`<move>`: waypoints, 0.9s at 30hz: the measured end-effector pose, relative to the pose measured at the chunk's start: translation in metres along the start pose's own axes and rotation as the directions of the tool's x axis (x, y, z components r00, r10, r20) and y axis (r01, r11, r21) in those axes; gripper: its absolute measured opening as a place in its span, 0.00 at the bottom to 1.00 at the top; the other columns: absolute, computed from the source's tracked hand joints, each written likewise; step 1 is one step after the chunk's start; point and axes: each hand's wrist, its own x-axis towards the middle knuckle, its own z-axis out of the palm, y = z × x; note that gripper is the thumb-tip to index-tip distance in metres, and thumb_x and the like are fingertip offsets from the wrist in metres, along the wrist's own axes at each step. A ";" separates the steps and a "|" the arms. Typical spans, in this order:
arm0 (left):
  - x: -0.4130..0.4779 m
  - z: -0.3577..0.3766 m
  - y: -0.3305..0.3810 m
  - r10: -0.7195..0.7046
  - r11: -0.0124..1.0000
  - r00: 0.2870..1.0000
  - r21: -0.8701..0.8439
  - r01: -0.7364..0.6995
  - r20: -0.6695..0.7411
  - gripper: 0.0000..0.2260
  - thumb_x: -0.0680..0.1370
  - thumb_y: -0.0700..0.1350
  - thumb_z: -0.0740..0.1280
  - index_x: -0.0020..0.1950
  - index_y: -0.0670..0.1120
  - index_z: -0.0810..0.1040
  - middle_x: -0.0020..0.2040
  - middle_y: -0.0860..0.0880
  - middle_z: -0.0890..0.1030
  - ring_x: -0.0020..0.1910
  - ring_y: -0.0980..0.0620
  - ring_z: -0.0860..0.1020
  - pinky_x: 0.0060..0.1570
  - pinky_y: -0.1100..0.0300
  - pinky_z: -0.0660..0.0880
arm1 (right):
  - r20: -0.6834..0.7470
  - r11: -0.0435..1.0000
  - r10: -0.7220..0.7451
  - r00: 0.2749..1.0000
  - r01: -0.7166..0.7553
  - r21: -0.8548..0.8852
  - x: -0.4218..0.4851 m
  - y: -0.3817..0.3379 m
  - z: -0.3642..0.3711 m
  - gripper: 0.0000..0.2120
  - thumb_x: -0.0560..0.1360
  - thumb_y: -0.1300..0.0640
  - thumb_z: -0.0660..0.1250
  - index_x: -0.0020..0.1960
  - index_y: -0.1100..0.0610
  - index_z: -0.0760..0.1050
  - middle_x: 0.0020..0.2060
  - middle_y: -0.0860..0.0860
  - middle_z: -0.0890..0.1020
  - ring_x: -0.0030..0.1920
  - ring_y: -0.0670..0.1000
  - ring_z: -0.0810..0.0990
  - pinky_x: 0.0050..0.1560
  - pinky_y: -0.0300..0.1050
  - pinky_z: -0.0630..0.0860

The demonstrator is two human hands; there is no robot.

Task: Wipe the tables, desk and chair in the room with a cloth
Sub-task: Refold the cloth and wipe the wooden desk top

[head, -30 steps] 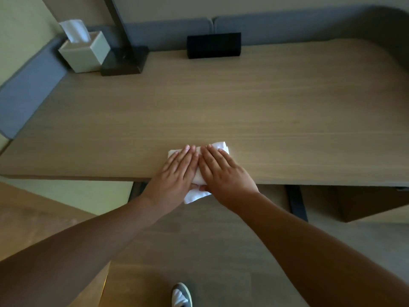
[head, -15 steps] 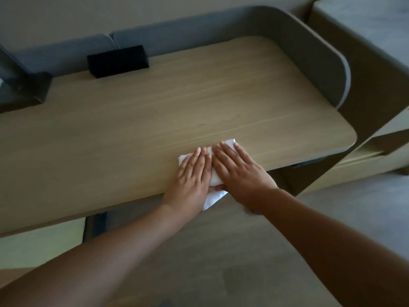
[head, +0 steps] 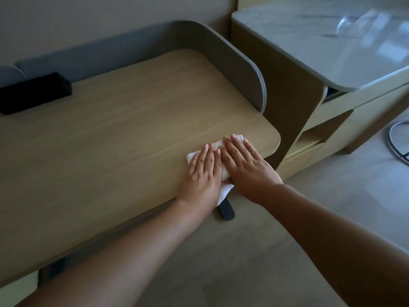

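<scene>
while both hands lie flat on it, the white cloth sits near the front right corner of the wooden surface, one end hanging over the near edge. my left hand and right hand are side by side, fingers straight and close together, pressing down, not gripping. i judge this to be the desk-wiping step. next i should sweep to the rounded corner with even pressure, so the cloth doesn't slip off.
</scene>
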 end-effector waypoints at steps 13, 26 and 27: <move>0.065 0.000 0.041 0.116 0.986 0.981 -0.137 -0.095 0.156 0.39 0.81 0.65 0.50 0.76 0.33 0.64 0.76 0.33 0.66 0.77 0.37 0.63 0.73 0.43 0.67 | 0.218 0.982 0.098 0.971 -0.130 0.139 -0.009 0.071 -0.003 0.37 0.81 0.44 0.51 0.83 0.61 0.43 0.82 0.60 0.41 0.81 0.60 0.36 0.81 0.56 0.36; 0.139 -0.001 0.057 0.382 0.912 0.867 -0.280 -0.299 0.319 0.37 0.84 0.57 0.52 0.79 0.40 0.32 0.80 0.41 0.32 0.79 0.44 0.32 0.79 0.46 0.39 | 0.603 0.208 0.238 0.762 -0.646 0.734 0.005 0.125 -0.007 0.51 0.74 0.63 0.74 0.83 0.50 0.43 0.79 0.49 0.60 0.79 0.49 0.60 0.76 0.49 0.66; 0.144 -0.001 0.057 0.402 0.901 0.858 -0.304 -0.309 0.320 0.36 0.84 0.56 0.52 0.80 0.41 0.32 0.80 0.42 0.31 0.79 0.45 0.31 0.79 0.47 0.38 | 0.612 0.059 0.249 0.751 -0.642 0.764 0.004 0.126 -0.008 0.43 0.75 0.66 0.73 0.80 0.48 0.52 0.71 0.46 0.70 0.73 0.43 0.69 0.68 0.40 0.72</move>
